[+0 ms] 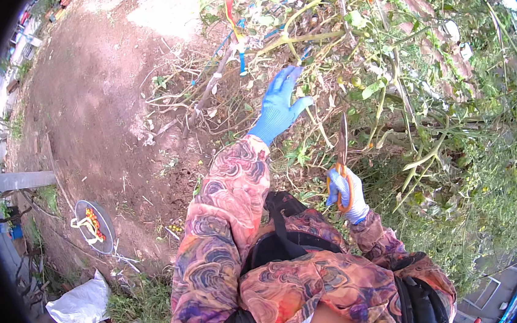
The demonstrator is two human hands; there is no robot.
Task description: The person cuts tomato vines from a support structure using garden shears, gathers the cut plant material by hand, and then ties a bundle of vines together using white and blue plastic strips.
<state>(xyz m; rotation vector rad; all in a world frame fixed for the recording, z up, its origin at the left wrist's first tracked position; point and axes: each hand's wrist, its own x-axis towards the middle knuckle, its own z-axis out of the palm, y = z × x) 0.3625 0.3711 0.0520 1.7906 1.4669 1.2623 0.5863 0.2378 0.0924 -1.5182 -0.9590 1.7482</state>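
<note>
My left hand (279, 103), in a blue knit glove, reaches forward with thumb and fingers apart, beside a yellowish plant stem (320, 126). Whether its fingertips touch the vines is unclear. My right hand (350, 195), in a pale glove, is closed around the orange handles of scissors (342, 145), whose dark blades point away from me and look closed. Tomato vines (312, 37) with thick stems spread ahead of both hands. A few green tomatoes (355, 81) hang on them. Red and yellow ribbon (229, 2) and blue ties are fastened near a wooden stake (210, 89).
Dense green plants (481, 179) fill the right side. Bare soil (97, 106) lies to the left, where a round basin (108, 230) holds small red and orange fruit. A white sack (82, 304) is at lower left, near a grey beam (20, 180).
</note>
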